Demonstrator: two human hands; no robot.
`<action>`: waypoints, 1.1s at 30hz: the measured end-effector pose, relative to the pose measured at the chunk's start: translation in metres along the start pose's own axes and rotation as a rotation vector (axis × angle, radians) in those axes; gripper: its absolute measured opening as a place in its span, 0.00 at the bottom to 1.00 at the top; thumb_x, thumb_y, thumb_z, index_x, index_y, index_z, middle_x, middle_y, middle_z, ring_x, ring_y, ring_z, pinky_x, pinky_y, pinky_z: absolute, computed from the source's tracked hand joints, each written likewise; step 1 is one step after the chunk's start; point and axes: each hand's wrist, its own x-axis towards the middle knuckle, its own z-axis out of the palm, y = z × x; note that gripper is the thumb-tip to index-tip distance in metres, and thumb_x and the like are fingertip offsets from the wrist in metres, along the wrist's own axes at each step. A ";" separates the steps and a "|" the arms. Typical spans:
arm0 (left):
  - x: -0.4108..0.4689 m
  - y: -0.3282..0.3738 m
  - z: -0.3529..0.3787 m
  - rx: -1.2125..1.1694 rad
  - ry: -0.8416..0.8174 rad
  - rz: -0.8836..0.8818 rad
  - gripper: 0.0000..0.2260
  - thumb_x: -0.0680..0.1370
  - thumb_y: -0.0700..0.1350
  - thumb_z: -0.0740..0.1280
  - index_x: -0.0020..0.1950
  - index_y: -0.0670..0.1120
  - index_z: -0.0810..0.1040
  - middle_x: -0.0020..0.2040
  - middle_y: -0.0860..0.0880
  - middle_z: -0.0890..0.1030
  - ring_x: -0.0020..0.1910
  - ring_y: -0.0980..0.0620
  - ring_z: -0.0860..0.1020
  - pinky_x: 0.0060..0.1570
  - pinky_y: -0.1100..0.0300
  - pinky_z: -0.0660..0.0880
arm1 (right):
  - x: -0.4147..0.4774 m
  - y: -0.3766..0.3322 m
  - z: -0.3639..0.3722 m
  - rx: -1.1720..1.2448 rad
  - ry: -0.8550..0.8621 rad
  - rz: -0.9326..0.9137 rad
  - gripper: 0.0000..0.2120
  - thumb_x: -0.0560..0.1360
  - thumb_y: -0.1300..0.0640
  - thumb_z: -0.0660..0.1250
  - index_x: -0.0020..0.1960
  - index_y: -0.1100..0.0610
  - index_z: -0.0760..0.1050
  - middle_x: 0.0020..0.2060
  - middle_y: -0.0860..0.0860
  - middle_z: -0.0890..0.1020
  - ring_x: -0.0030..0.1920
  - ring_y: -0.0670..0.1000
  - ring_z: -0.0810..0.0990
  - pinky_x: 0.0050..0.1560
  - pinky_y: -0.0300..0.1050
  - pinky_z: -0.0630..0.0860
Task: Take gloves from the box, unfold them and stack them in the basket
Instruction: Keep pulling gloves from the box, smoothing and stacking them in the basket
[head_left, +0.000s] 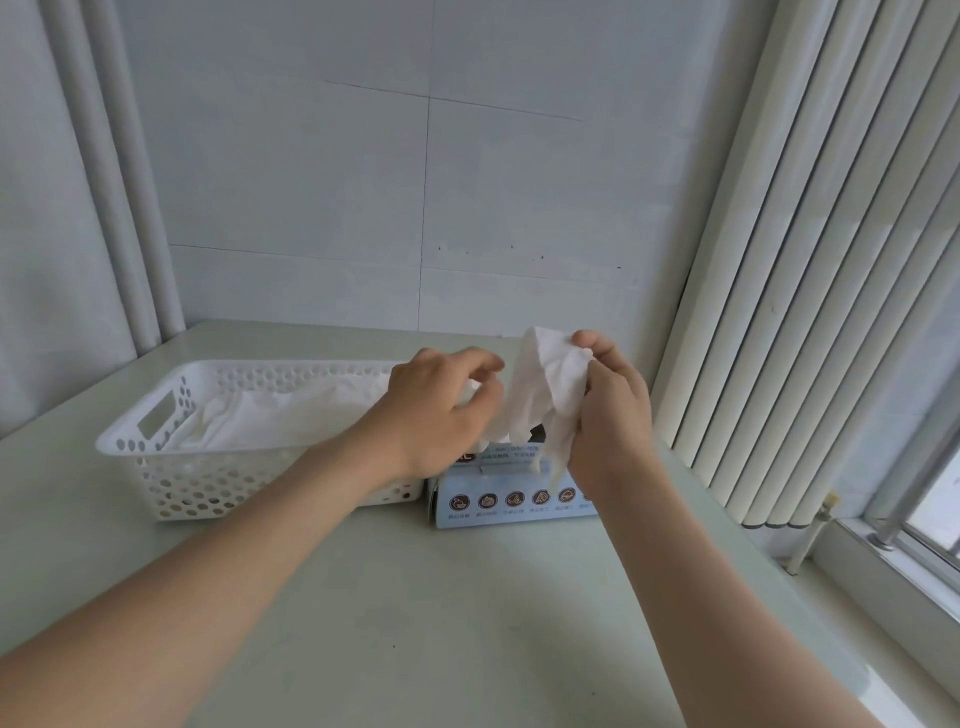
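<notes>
We list: right hand (609, 418) pinching glove (540, 387); box (514, 503) beneath it; left hand (437, 415) beside glove, grip unclear, over basket (208, 483).

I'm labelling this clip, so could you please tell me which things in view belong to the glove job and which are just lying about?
In the job: glove gripped by the right hand; left hand close beside it; glove box; white basket; gloves lying in it.
Just there: table; vertical blinds; window frame; wall pipes.
</notes>
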 end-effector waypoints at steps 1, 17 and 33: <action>0.000 0.001 -0.001 -0.095 0.011 -0.016 0.18 0.87 0.53 0.57 0.75 0.53 0.75 0.69 0.57 0.79 0.69 0.56 0.74 0.70 0.56 0.70 | -0.001 0.000 0.001 0.014 -0.034 0.026 0.19 0.82 0.70 0.53 0.48 0.53 0.78 0.39 0.55 0.80 0.35 0.53 0.77 0.33 0.41 0.75; 0.005 0.011 -0.030 -0.561 0.215 -0.154 0.09 0.80 0.41 0.67 0.42 0.44 0.84 0.37 0.48 0.82 0.37 0.54 0.79 0.37 0.60 0.74 | -0.023 -0.001 0.019 -0.473 -0.420 0.027 0.24 0.73 0.36 0.70 0.49 0.57 0.74 0.43 0.54 0.84 0.41 0.57 0.81 0.45 0.53 0.73; 0.006 -0.003 -0.035 -0.306 0.191 -0.128 0.01 0.75 0.46 0.77 0.44 0.51 0.87 0.32 0.53 0.80 0.33 0.55 0.79 0.43 0.50 0.82 | -0.023 0.006 0.024 -0.541 -0.235 -0.100 0.13 0.80 0.65 0.58 0.47 0.59 0.81 0.34 0.51 0.84 0.35 0.48 0.80 0.36 0.43 0.76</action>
